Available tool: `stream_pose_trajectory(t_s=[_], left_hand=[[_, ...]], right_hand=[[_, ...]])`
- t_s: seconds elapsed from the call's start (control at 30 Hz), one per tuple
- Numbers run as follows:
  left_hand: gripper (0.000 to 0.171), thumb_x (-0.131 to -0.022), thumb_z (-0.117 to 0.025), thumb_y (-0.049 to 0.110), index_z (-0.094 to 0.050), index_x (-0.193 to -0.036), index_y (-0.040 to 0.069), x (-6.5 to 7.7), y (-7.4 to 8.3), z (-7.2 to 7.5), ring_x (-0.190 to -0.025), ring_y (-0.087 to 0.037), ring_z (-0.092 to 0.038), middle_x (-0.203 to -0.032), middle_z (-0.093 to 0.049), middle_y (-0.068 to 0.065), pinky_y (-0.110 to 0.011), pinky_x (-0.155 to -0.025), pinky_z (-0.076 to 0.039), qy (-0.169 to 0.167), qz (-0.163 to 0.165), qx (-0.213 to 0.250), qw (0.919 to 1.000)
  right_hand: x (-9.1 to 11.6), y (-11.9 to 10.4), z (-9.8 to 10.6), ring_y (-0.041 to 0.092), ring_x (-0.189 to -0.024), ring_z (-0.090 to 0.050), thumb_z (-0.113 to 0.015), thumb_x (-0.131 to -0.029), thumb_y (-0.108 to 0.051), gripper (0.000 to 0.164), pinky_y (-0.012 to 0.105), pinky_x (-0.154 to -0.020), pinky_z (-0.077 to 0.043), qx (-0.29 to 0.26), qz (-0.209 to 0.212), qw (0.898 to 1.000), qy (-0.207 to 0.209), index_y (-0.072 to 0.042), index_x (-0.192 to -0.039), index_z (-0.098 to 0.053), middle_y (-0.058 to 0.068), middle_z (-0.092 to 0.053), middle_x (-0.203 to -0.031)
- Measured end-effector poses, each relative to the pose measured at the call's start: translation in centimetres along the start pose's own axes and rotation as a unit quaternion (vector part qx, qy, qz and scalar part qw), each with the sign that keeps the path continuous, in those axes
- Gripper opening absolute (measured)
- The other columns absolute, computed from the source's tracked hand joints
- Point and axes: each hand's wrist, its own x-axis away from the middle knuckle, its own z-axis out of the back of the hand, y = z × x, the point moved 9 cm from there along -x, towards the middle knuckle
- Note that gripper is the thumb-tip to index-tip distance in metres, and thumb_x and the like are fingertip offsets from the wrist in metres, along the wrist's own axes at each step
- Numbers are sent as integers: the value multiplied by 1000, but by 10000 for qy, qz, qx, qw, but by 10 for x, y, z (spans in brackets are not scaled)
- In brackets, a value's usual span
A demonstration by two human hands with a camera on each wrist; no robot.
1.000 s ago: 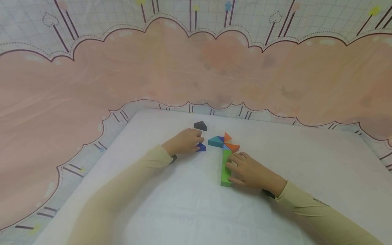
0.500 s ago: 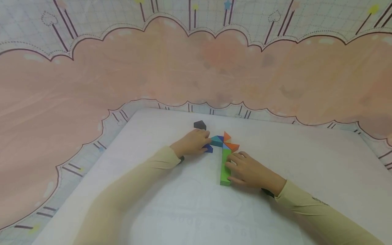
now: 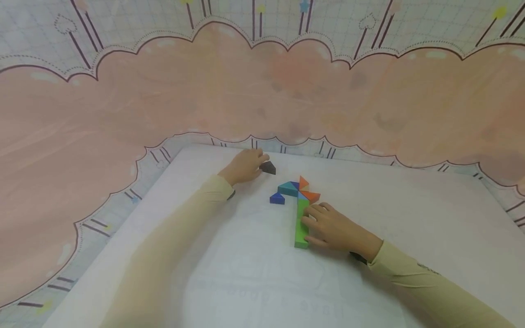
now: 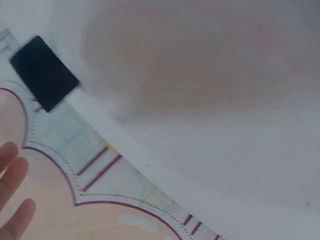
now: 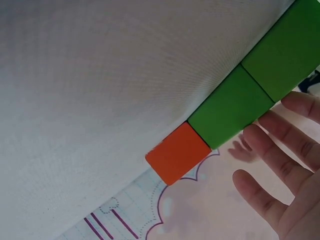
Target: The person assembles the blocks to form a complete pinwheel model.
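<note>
My left hand [image 3: 244, 165] is beside the black block [image 3: 269, 168], fingertips right at its left side in the head view. In the left wrist view, its fingers [image 4: 15, 180] are extended, apart from that block. A blue triangular block [image 3: 277, 199] lies alone on the table. Nearby, teal [image 3: 287, 189], orange [image 3: 313, 197] and light blue [image 3: 302, 196] blocks meet with others like a pinwheel. Below them runs a stem of green blocks [image 3: 301, 230]. My right hand [image 3: 334, 229] rests along the stem's right side; its fairly straight fingers [image 5: 280, 157] touch the green blocks in the right wrist view.
All the blocks lie on a white table [image 3: 229, 273]. Behind and left of it hangs a cloth [image 3: 197, 91] with peach cloud shapes and small stars. Dark straps show at both wrists.
My left hand slid the blue triangular block right toward the pinwheel and let go. It then moved up and left to the black block. My right hand stayed on the green blocks.
</note>
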Motion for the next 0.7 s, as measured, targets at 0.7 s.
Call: stream_pose_trajectory(t_s=[0.7], left_hand=[[34, -94, -54, 13, -55, -127, 18, -12, -5, -28, -108, -29, -58, -116, -60, -13, -41, -101, -43, -575, -150, -183, 9981]], right_hand=[[-1, 1, -3, 22, -106, -54, -58, -89, -41, 32, 44, -94, -46, -7, -98, 9998, -199, -12, -104, -58, 6, -59, -109]])
